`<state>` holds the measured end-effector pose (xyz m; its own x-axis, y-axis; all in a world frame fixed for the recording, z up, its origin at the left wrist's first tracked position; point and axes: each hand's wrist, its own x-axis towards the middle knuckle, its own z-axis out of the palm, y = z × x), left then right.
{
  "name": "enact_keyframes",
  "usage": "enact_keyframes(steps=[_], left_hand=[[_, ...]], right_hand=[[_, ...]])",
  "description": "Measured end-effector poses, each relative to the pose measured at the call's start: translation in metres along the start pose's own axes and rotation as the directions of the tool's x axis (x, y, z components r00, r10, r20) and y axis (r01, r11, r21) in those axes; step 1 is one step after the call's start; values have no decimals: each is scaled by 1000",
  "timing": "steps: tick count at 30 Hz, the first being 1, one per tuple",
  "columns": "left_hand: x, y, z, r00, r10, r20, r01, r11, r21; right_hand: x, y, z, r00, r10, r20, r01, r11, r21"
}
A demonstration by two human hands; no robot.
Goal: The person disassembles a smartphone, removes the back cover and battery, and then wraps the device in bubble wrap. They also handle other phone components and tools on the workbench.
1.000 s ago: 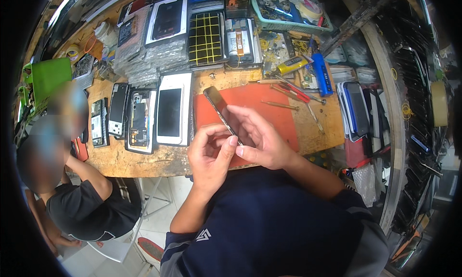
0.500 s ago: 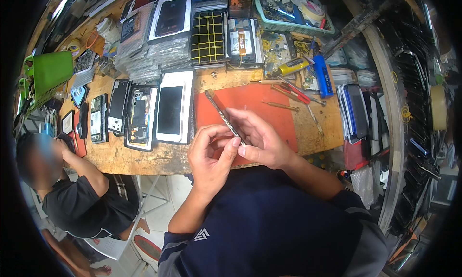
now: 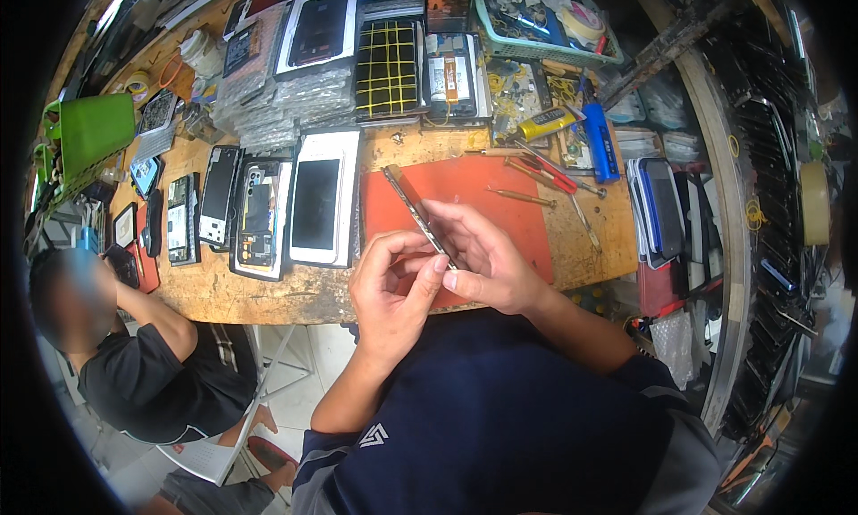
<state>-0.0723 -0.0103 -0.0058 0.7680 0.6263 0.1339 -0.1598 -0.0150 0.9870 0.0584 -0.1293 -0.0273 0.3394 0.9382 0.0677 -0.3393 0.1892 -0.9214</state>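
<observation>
Phone frame (image 3: 413, 209) seen edge-on at centre frame, its lower end hidden under your fingers, detail hard to make out, your left hand (image 3: 393, 287) and right hand (image 3: 483, 260) both pinched on it, wrists raised above the red mat (image 3: 465, 180).

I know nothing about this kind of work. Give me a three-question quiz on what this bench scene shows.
1. True or false: both hands hold the thin phone frame edge-on.
2. What colour is the mat on the workbench? A green, B red, C white.
3. Which lies nearer the left hand: the white phone or the blue tool?

Key: 1 true. 2 B. 3 the white phone; the right hand is closer to the tool.
</observation>
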Motion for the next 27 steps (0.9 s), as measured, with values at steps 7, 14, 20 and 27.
enact_keyframes(steps=[7,14,20,27], left_hand=[[-3,5,-3,999,-36,3,36,995,-96],[0,8,-13,982,-189,-17,171,923,-344],[-2,10,-16,979,-201,-17,183,919,-350],[-2,11,-18,976,-218,-13,199,912,-358]], right_hand=[[0,2,4,994,-90,-59,85,993,-81],[-2,-5,2,995,-97,-11,89,947,-310],[0,-10,5,986,-168,3,150,873,-463],[-1,-14,9,983,-183,-21,143,829,-541]])
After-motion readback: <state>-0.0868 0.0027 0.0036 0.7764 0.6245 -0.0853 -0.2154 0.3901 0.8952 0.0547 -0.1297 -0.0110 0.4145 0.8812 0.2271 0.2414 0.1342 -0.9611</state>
